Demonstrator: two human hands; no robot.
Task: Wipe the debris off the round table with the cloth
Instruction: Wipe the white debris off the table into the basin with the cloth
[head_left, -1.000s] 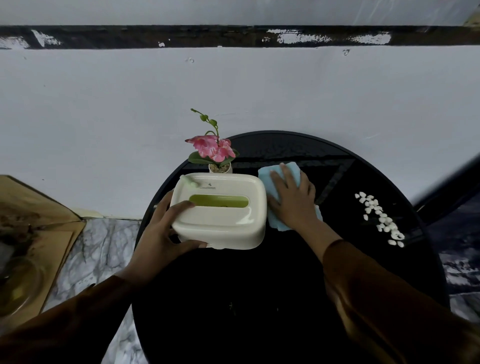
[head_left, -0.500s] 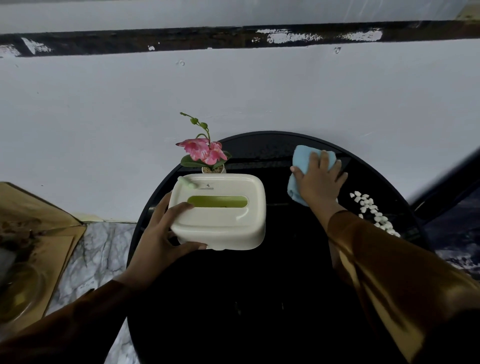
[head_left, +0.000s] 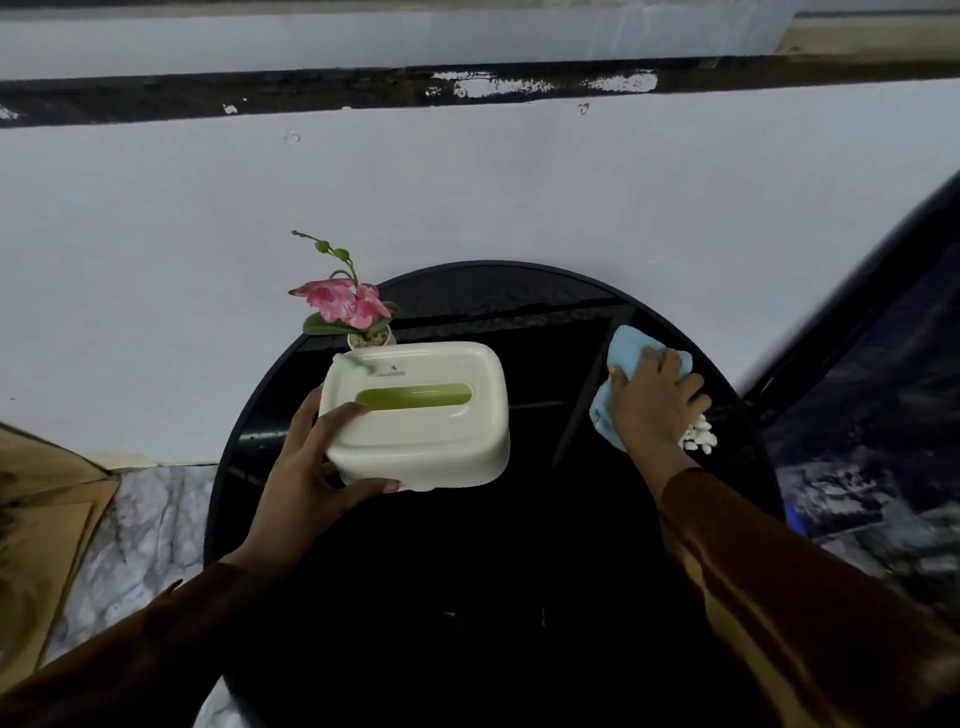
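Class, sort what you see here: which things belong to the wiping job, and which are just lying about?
Belonging to the job:
cloth, under the right hand
white debris
round table

Just lying about:
tissue box, held by the left hand
potted flower

A cream tissue box (head_left: 415, 415) sits before a small potted orchid (head_left: 349, 306) (pink blooms), white wall (head_left: 467, 197) behind.

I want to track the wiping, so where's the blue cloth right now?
In the head view, the blue cloth lies under the right hand at the round table's right edge, beside white debris.
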